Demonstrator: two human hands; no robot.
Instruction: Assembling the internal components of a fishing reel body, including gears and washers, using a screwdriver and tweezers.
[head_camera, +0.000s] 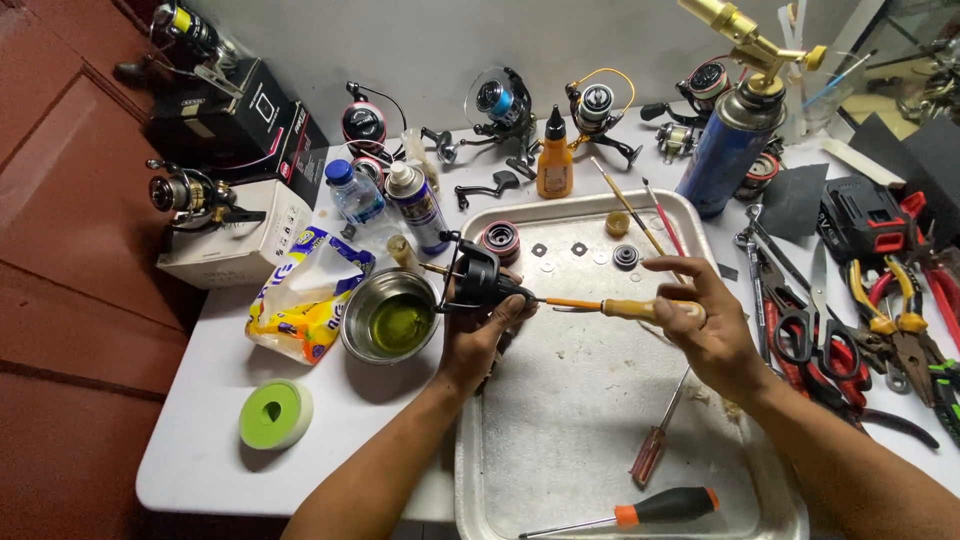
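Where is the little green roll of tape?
In the head view, the green roll of tape lies on the white table at the near left, just below the yellow snack bag and left of the metal tray.

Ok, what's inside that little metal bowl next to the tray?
The metal bowl holds a pool of yellow-green liquid. Nothing else shows in it; its near inside wall is hidden by the rim.

In the left hand (478, 335) sits a reel (482, 280) of glossy black plastic with thin metal wire. The right hand (705, 325) holds a screwdriver (610, 306) — pale wooden handle, smooth. Under both hands lies a tray (580, 420) of dull, scuffed metal; left of the left hand, a bowl (393, 318) — shiny steel.
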